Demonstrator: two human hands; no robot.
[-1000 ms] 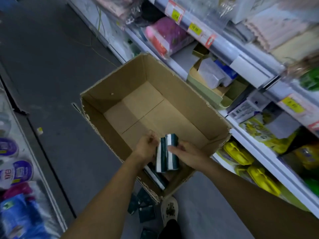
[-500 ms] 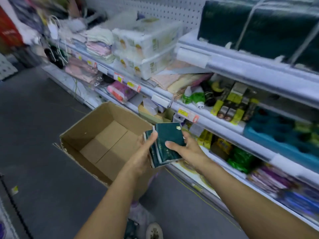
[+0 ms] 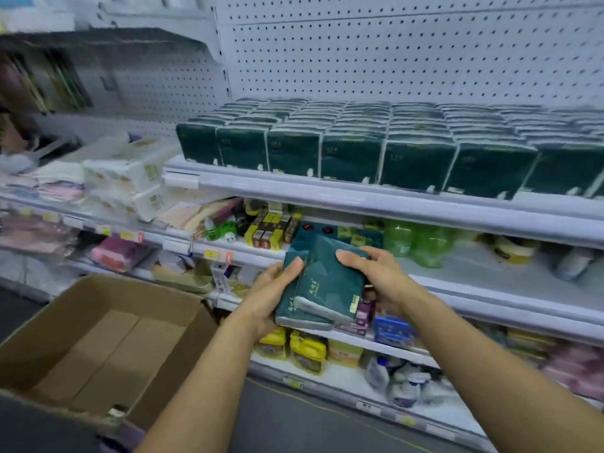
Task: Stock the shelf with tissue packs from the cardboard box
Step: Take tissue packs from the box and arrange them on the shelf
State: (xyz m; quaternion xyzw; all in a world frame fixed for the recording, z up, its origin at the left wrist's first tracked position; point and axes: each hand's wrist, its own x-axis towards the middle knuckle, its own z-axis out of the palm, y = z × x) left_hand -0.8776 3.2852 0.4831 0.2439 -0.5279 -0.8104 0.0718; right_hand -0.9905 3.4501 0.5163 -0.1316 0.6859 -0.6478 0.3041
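1. Head view, the only one. Your left hand (image 3: 277,289) and right hand (image 3: 372,273) clamp a small stack of dark green packs (image 3: 327,286) between them, at about the height of the middle shelf.
2. Left hand: palm against the stack's left side, thumb laid over the top near the far left corner. Right hand: fingers curled over the far right corner, palm on the right side. Both grip; neither is spread free.
3. The stack looks like two or three packs, slightly fanned; the exact count is unclear. Its long axis runs away from you, tilted a little right, with the pale sealed ends facing you.
4. The target, as I judge it, is the top shelf (image 3: 359,194), where a row (image 3: 343,158) of the same green packs stands upright, faces out, in deep files against the pegboard.
5. Key relation: that row lies up and forward of your hands, a shelf level higher, directly above the stack and spreading right. Both hands sit about equally near it; the right is slightly nearer the row's right-hand stretch.
6. The row looks full along its front edge; any gap is not visible from here. Expect to lift and stand the packs upright before seating them.
7. The box (image 3: 108,338) sits low to your left, open, its visible floor bare.
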